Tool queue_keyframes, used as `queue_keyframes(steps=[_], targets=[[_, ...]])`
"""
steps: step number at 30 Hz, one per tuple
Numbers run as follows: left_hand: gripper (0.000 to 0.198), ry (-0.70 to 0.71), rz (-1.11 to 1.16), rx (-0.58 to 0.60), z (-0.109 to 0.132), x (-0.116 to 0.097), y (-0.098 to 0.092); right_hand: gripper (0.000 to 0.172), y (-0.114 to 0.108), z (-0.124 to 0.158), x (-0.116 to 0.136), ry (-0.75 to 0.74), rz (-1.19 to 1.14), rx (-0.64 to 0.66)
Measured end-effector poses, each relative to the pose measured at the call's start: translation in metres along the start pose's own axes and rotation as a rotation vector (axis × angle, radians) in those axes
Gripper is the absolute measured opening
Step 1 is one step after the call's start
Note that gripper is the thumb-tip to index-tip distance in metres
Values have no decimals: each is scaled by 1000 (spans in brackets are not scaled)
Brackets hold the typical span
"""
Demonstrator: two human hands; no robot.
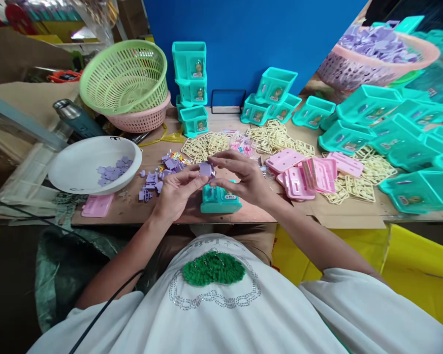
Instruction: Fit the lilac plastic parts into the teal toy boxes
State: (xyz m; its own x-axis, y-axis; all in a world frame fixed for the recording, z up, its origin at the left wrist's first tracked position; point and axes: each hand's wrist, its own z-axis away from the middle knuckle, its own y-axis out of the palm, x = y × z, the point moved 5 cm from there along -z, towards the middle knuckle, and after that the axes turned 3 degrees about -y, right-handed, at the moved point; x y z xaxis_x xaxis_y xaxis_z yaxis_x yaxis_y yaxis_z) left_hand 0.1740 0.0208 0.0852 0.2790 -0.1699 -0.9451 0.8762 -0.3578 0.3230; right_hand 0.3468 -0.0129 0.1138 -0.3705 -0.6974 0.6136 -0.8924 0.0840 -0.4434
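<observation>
A brown surface runs right across below the hands, and it's a crowded one! Beyond both grips a blue panel stands at the back, with a stack of teal boxes in front of it, and a whole bank of further teal boxes out to the far right of the right grip. Just past the fingers lie loose heaps of cream frames; nearer the right grip, a pile of pink plates. Left of the left grip come scattered purple parts, then a white bowl holding more, a green basket behind it and a flask leaning beside that. And here's the centre of it: a small purple piece sits between the two hands, pinched by the left grip, thumb and finger closed on it. The right grip curves round its right side, fingers parted; whether they press on it, I cannot tell. Right below both grips, one teal box rests on the surface
</observation>
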Motion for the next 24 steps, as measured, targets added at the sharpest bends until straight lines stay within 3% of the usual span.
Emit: queue_keyframes(steps=[4, 7, 10, 13, 18, 24], targets=[[35, -5, -15, 68, 3, 9, 1, 33, -6, 11, 2, 71, 53, -108], [74, -3, -158, 140, 6, 20, -8, 34, -10, 18, -3, 170, 65, -76], [106, 11, -426, 225, 8, 39, -19, 35, -5, 25, -10, 189, 45, 65], [101, 37, -536, 239, 6, 57, -27, 31, 5, 29, -15, 140, 62, 192], [88, 67, -493, 236, 1, 69, -29, 30, 17, 29, -19, 51, 156, 284], [87, -59, -323, 262, 1, 74, -28, 30, 18, 21, -17, 14, 230, 369]])
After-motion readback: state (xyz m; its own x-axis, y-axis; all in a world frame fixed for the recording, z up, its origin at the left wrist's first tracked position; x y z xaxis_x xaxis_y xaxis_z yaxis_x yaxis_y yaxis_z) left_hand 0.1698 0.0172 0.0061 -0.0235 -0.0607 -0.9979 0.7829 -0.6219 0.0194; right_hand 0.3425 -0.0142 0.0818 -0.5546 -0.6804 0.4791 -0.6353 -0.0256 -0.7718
